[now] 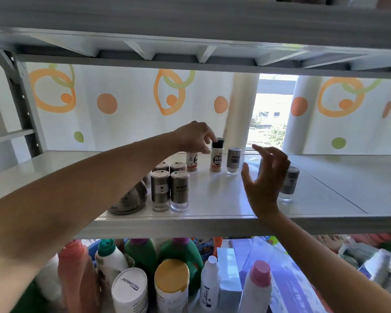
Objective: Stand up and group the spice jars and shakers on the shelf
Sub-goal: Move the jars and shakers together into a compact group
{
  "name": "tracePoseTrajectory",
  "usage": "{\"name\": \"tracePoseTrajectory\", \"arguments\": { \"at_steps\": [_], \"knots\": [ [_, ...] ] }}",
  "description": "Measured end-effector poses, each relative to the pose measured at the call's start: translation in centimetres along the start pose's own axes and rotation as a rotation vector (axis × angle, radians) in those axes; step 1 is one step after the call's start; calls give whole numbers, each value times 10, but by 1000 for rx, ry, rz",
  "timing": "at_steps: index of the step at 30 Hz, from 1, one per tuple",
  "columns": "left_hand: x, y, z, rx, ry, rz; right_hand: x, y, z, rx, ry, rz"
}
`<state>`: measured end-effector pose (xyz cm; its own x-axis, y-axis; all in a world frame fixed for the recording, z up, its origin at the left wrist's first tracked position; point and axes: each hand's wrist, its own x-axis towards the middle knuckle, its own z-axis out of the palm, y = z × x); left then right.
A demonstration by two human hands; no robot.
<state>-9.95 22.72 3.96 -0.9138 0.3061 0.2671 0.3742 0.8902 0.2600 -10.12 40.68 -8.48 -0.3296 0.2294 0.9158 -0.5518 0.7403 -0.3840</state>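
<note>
Left hand is being held near the back edge of the shelf, about mid-width; its forefinger and thumb are being curled round the cap of the black-capped jar, which is being pinched there; the jar is being seen upright on the shelf surface.

Right hand is being held apart from the left, fingers spread and relaxed, nothing being gripped; it is being seen right of centre, between front and back edges; whether anything is being touched cannot be told.

Single steel shaker is being seen upright just right of the black-capped jar, not touching it; outer shaker is being seen upright further right, partly covered by the right hand.

Four steel shakers are being seen upright in a tight two-by-two block left of centre, front pair near the front edge; labelled jar is being seen upright just behind that block, its top being hidden by the left hand; glass jar with dark contents is being seen tilted over at the front edge, just left of the block, partly covered by the left forearm.

Patterned curtain is being seen behind the shelf; bottles are being seen on the level below.
</note>
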Motion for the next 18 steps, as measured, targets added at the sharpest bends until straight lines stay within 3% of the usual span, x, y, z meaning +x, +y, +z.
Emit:
{"name": "tracePoseTrajectory", "arguments": {
  "at_steps": [2, 4, 7, 10, 18],
  "knots": [
    [13, 19, 13, 7, 14, 69, 8, 18, -18, 13, 181, 91],
    [25, 41, 28, 17, 18, 144, 13, 37, -31, 17, 242, 205],
    [40, 73, 47, 17, 13, 237, 14, 60, -47, 82, 87, 444],
    [52, 96, 63, 19, -26, 319, 10, 73, -61, 194, -127, 570],
    [56, 106, 78, 41, -110, 384, 6, 66, -67, 145, -374, 510]
  ]
}}
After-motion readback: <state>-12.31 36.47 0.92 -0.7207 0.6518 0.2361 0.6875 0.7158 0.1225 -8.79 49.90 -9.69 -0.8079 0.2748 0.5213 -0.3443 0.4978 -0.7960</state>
